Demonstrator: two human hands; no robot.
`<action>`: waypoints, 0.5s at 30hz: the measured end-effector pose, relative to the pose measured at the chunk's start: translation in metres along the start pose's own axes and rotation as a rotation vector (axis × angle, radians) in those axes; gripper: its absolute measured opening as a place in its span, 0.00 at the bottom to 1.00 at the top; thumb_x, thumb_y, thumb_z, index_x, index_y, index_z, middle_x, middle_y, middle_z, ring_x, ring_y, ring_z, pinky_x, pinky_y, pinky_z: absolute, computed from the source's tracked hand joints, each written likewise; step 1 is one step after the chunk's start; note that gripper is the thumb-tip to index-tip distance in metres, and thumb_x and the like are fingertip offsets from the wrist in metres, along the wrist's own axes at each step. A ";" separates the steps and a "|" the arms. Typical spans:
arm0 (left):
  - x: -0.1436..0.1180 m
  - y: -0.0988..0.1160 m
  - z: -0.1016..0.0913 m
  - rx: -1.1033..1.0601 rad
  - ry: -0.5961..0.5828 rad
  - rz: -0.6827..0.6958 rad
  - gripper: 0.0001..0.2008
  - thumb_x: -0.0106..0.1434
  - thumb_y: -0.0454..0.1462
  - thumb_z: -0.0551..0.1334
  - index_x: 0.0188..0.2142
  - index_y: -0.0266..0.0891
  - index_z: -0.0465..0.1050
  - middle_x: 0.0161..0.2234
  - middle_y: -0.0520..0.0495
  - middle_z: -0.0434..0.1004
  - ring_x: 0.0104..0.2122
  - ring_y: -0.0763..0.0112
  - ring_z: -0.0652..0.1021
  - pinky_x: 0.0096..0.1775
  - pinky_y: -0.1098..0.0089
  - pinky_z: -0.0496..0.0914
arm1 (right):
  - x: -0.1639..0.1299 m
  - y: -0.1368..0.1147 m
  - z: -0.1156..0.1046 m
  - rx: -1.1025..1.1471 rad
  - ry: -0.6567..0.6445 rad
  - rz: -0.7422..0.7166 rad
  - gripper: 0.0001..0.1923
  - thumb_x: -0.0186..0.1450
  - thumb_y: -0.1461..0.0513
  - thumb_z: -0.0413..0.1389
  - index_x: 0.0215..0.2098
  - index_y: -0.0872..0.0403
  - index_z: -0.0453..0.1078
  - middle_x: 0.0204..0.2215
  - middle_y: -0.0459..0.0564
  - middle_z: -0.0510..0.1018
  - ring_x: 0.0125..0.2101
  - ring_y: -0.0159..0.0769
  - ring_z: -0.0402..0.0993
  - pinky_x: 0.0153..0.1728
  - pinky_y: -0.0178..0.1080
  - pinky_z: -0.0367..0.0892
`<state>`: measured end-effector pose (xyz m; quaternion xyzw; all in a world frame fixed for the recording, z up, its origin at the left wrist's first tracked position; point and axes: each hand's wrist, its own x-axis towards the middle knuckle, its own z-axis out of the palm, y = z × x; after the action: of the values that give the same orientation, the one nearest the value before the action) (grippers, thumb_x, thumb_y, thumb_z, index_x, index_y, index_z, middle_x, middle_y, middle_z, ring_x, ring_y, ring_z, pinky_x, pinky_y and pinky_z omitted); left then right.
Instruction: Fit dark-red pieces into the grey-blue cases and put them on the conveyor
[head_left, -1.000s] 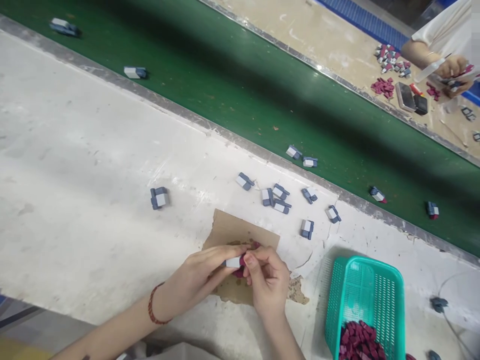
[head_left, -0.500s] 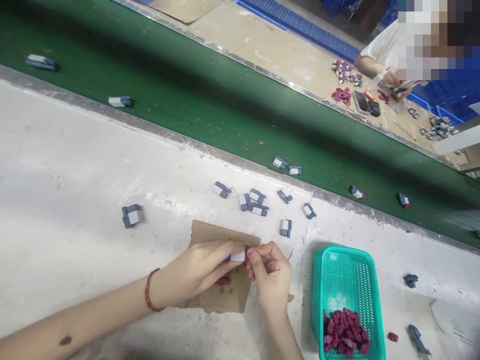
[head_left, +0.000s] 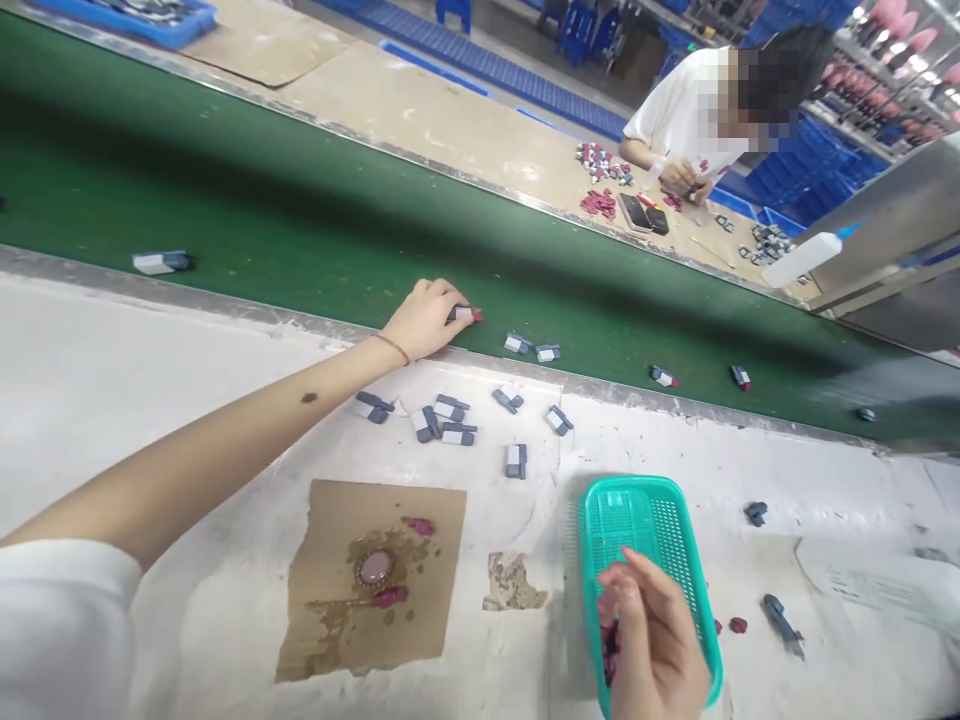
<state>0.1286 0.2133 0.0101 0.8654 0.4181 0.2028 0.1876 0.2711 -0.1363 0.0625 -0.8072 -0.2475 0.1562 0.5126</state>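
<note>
Nearest the camera, the right hand [head_left: 656, 645] is dipping into the teal basket [head_left: 675, 530], its fingers curled down among the dark red pieces [head_left: 609, 645] at the near end; whether they are pinching one cannot be told, since the back of the hand is covering them. Two more red pieces [head_left: 739, 625] are lying on the white worktop [head_left: 150, 400] just right of the basket, beside a dark grey part [head_left: 782, 622]. Left of the basket, a torn scrap [head_left: 514, 582] and a brown cardboard sheet [head_left: 375, 575] are lying flat, the sheet bearing a glue stain and red bits. Farther out, a cluster of grey-and-white blocks [head_left: 442, 420] is sitting loose on the worktop, near the metal rail [head_left: 225, 312] that edges it. Across that rail, the left arm is reaching over the worktop and the left hand [head_left: 427, 318] is resting on the near edge of the green conveyor belt [head_left: 300, 200], fingertips closed round a small white-and-red assembled block [head_left: 465, 314] that is touching the belt. Other blocks [head_left: 532, 348] are lying on the belt just to its right, and one [head_left: 160, 262] well to its left. Beyond the belt, another person [head_left: 686, 120] is working at a far worktop [head_left: 450, 110] amid similar small parts.
</note>
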 end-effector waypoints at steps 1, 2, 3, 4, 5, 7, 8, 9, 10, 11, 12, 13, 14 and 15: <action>0.005 0.004 0.006 0.036 0.007 0.038 0.19 0.66 0.42 0.55 0.47 0.29 0.73 0.49 0.30 0.72 0.52 0.44 0.67 0.55 0.47 0.59 | 0.003 0.004 -0.010 -0.027 0.068 0.018 0.17 0.64 0.50 0.58 0.41 0.54 0.73 0.28 0.51 0.79 0.28 0.38 0.76 0.29 0.37 0.70; 0.010 0.011 0.012 0.079 -0.003 0.097 0.21 0.67 0.43 0.55 0.51 0.28 0.70 0.52 0.29 0.69 0.54 0.43 0.65 0.56 0.47 0.58 | 0.007 0.010 -0.020 -0.049 0.127 0.029 0.17 0.63 0.50 0.59 0.40 0.55 0.74 0.27 0.51 0.79 0.27 0.39 0.76 0.28 0.38 0.70; 0.013 0.019 0.018 0.122 -0.032 0.168 0.23 0.67 0.44 0.55 0.54 0.28 0.68 0.53 0.28 0.67 0.55 0.43 0.64 0.56 0.48 0.58 | 0.010 0.015 -0.029 -0.071 0.177 0.033 0.18 0.62 0.49 0.59 0.40 0.55 0.74 0.27 0.51 0.79 0.26 0.39 0.76 0.28 0.38 0.70; 0.017 0.027 0.025 0.156 -0.078 0.240 0.24 0.67 0.44 0.56 0.56 0.29 0.66 0.54 0.29 0.66 0.54 0.44 0.64 0.55 0.50 0.59 | 0.013 0.021 -0.038 -0.091 0.215 0.033 0.19 0.61 0.49 0.60 0.40 0.56 0.74 0.26 0.51 0.79 0.25 0.39 0.75 0.28 0.39 0.70; 0.020 0.036 0.033 0.176 -0.131 0.300 0.24 0.67 0.44 0.56 0.57 0.31 0.66 0.53 0.31 0.67 0.53 0.46 0.66 0.54 0.52 0.61 | 0.015 0.027 -0.046 -0.110 0.245 0.031 0.20 0.60 0.49 0.61 0.40 0.56 0.74 0.25 0.51 0.79 0.24 0.39 0.75 0.27 0.39 0.70; 0.028 0.052 0.047 0.171 -0.213 0.353 0.20 0.67 0.40 0.57 0.55 0.33 0.67 0.50 0.34 0.69 0.50 0.51 0.70 0.51 0.57 0.65 | 0.018 0.038 -0.061 -0.161 0.293 0.030 0.21 0.60 0.48 0.60 0.41 0.57 0.74 0.25 0.51 0.80 0.24 0.39 0.75 0.28 0.39 0.70; 0.032 0.060 0.054 0.160 -0.232 0.357 0.18 0.67 0.38 0.56 0.54 0.33 0.68 0.49 0.35 0.70 0.48 0.52 0.71 0.49 0.59 0.66 | 0.018 0.043 -0.067 -0.207 0.299 0.030 0.21 0.60 0.48 0.60 0.40 0.57 0.74 0.26 0.52 0.80 0.25 0.40 0.75 0.29 0.40 0.70; 0.036 0.067 0.059 0.150 -0.243 0.356 0.16 0.69 0.36 0.53 0.53 0.32 0.68 0.48 0.35 0.71 0.47 0.54 0.72 0.48 0.61 0.67 | 0.017 0.046 -0.073 -0.262 0.283 0.029 0.20 0.61 0.48 0.59 0.39 0.57 0.75 0.27 0.52 0.80 0.27 0.41 0.76 0.30 0.40 0.70; 0.040 0.073 0.065 0.140 -0.247 0.350 0.16 0.70 0.34 0.50 0.53 0.32 0.68 0.47 0.35 0.71 0.47 0.55 0.73 0.47 0.62 0.67 | 0.017 0.048 -0.077 -0.323 0.236 0.025 0.20 0.61 0.48 0.58 0.38 0.56 0.75 0.29 0.53 0.81 0.30 0.43 0.77 0.31 0.41 0.71; 0.043 0.080 0.069 0.129 -0.245 0.340 0.17 0.71 0.32 0.46 0.54 0.31 0.67 0.47 0.35 0.71 0.46 0.56 0.74 0.46 0.62 0.68 | 0.016 0.049 -0.081 -0.381 0.161 0.016 0.19 0.62 0.49 0.57 0.38 0.55 0.76 0.31 0.54 0.82 0.32 0.44 0.78 0.32 0.41 0.71; 0.045 0.087 0.073 0.119 -0.239 0.330 0.19 0.71 0.31 0.43 0.55 0.31 0.65 0.48 0.35 0.71 0.45 0.57 0.74 0.46 0.62 0.68 | 0.016 0.050 -0.083 -0.429 0.061 -0.002 0.17 0.63 0.50 0.55 0.37 0.54 0.76 0.33 0.55 0.82 0.34 0.45 0.78 0.33 0.42 0.71; 0.048 0.094 0.076 0.112 -0.232 0.319 0.20 0.72 0.31 0.41 0.56 0.32 0.64 0.48 0.36 0.70 0.44 0.58 0.75 0.45 0.63 0.68 | 0.015 0.050 -0.083 -0.468 -0.051 -0.028 0.16 0.64 0.51 0.54 0.38 0.53 0.76 0.35 0.55 0.82 0.35 0.45 0.78 0.35 0.43 0.72; 0.049 0.102 0.079 0.109 -0.229 0.310 0.20 0.72 0.31 0.40 0.56 0.32 0.64 0.48 0.36 0.70 0.43 0.57 0.76 0.44 0.62 0.69 | 0.015 0.049 -0.083 -0.501 -0.155 -0.061 0.14 0.65 0.54 0.53 0.38 0.52 0.77 0.37 0.54 0.81 0.37 0.45 0.77 0.37 0.44 0.72; 0.049 0.109 0.082 0.112 -0.232 0.305 0.19 0.73 0.33 0.40 0.55 0.32 0.64 0.47 0.36 0.70 0.43 0.56 0.76 0.42 0.62 0.69 | 0.014 0.049 -0.083 -0.532 -0.240 -0.097 0.12 0.66 0.56 0.52 0.39 0.51 0.76 0.37 0.54 0.81 0.39 0.45 0.77 0.39 0.45 0.72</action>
<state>0.2687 0.1769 0.0042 0.9453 0.2684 0.1041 0.1534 0.3367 -0.2074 0.0534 -0.8762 -0.3770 0.1554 0.2569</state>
